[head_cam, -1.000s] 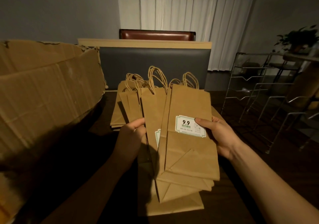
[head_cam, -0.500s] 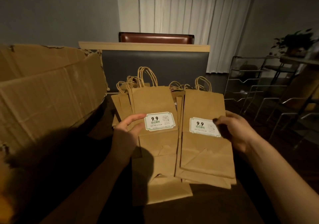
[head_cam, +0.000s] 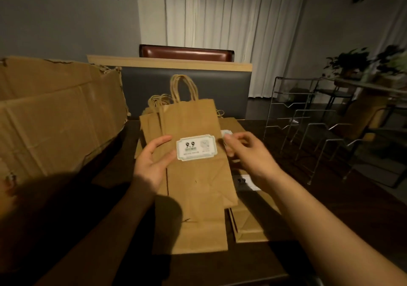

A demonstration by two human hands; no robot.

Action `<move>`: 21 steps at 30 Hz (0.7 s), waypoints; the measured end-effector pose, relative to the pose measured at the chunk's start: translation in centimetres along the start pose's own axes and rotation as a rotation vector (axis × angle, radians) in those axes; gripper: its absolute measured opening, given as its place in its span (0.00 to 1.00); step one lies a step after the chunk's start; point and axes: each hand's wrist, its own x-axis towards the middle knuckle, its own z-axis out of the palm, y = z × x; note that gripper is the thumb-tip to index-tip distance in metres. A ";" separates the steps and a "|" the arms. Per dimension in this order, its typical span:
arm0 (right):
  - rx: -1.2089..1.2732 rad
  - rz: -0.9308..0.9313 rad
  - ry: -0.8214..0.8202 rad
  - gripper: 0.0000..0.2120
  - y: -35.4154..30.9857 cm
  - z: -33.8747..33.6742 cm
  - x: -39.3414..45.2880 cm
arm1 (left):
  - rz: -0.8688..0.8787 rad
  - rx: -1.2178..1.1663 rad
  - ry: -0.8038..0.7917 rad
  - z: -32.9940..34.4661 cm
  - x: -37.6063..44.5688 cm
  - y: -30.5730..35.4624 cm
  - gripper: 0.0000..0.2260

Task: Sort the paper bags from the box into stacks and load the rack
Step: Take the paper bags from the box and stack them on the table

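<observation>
The left hand [head_cam: 154, 164] pinches a bag [head_cam: 193, 175] at centre, thumb on its front. The right hand [head_cam: 248, 153], at its 3 o'clock, has loosely curled fingers; whether they hold anything is unclear. The rack [head_cam: 308, 131] stands at 2 o'clock.

Box [head_cam: 55, 118] left, bags [head_cam: 193, 175] centre, rack [head_cam: 319, 127] right.
</observation>
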 end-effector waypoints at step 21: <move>-0.507 0.325 0.041 0.32 4.3 -7.1 -1.3 | -0.003 0.007 0.113 -0.1 1.4 -2.5 0.23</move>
